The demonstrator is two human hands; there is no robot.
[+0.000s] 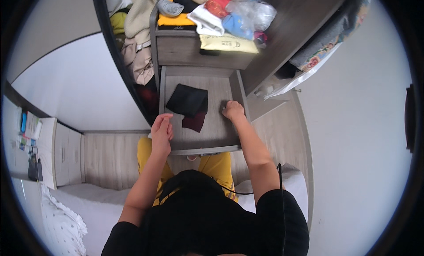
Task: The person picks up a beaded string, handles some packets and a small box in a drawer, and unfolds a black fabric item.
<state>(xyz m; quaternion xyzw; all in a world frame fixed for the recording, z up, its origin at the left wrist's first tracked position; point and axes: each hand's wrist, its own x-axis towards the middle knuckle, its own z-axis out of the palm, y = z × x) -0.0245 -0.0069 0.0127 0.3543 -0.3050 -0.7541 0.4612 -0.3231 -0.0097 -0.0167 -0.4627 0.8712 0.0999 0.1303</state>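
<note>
A pulled-out grey wooden drawer (215, 145) lies in front of me. Folded black cloth (188, 98) rests on its bottom, left of the middle. From under the black cloth's near side a dark maroon piece of fabric (194, 122) sticks out. My left hand (162, 131) is at the drawer's left front corner, its fingers curled together and nothing visible in them. Inside the drawer, near its right wall, my right hand (234, 110) is curled with the knuckles up. Whether it grips something small is hidden.
Above the drawer, a cabinet top holds rolled clothes, clear plastic bags (263, 15) and a pale yellow packet (228, 43) overhanging the edge. Beige garments (140, 57) hang at the left, beside a sliding door (76, 87). A bed (102, 199) is behind me. A black cable (281, 203) runs past my right arm.
</note>
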